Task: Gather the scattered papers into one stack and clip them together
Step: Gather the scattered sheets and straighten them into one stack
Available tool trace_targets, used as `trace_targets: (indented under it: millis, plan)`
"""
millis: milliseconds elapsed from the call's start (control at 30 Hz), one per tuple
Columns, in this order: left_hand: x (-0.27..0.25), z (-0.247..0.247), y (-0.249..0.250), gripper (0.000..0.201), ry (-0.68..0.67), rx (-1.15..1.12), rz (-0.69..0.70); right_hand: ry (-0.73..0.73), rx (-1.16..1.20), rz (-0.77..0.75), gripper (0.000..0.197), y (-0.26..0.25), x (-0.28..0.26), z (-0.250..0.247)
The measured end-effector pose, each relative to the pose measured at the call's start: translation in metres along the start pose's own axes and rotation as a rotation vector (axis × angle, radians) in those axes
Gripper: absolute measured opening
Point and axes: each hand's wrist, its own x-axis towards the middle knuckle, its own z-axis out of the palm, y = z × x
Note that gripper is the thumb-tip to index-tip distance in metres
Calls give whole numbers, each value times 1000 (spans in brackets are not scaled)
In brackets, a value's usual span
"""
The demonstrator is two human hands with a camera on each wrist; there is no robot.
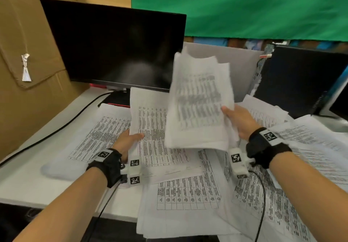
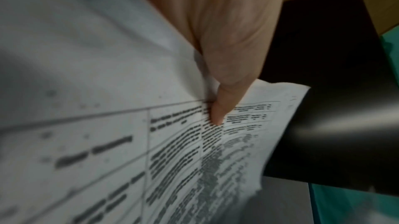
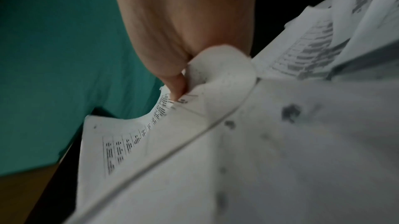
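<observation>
Gripping a raised bundle of printed sheets (image 1: 199, 106) by its right edge, the right hand (image 1: 240, 121) has its thumb (image 3: 176, 86) pressed on the top page, fingers hidden beneath; the bundle is blurred and stands tilted in front of the dark monitor (image 1: 113, 47). The left hand (image 1: 126, 141) pinches a single sheet (image 1: 148, 121) at its left edge, thumb (image 2: 218, 108) on the printed table, and that sheet leans up just below the monitor. More loose papers (image 1: 188, 194) lie overlapping on the white desk (image 1: 24, 185) in front of the monitor and off to its right.
</observation>
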Motion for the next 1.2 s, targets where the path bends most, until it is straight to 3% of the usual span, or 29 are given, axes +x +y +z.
trace_targets:
  millis: [167,267,333,400,467,500,567,633,733,833,900,1100,1200]
  plan:
    - [1,3,3,37,52,-107,-32,-233,-106,147,33,32,-12,59]
    - [-10,6,4,40,-56,-224,-74,-258,-178,209,37,42,-12,90]
    - [-12,6,5,30,-111,-136,-18,-354,-273,207,37,43,-11,106]
    - [-8,3,3,43,-75,-38,39,-420,-359,188,31,39,-3,112]
    - [-7,1,3,46,-55,-67,62,-275,-399,162,23,33,14,107]
    - [-5,-2,2,44,-40,-100,62,-156,-461,172,30,34,28,98]
    - [-9,-4,4,31,-8,-175,48,66,-731,297,69,41,51,76]
    - [-14,-4,7,18,-1,-219,46,90,-851,344,82,47,55,61]
    - [-15,-3,8,18,-6,-304,10,-45,-831,272,45,46,52,53]
    - [-12,-7,6,21,-9,-328,-20,-46,-870,188,19,36,52,49]
    - [-12,-6,6,24,-24,-330,-33,-124,-858,187,20,22,42,43]
    - [-27,2,13,24,7,-361,-27,-551,-546,345,14,-14,-25,7]
    - [-29,3,16,18,9,-332,-43,-693,-585,391,17,-8,-49,-3]
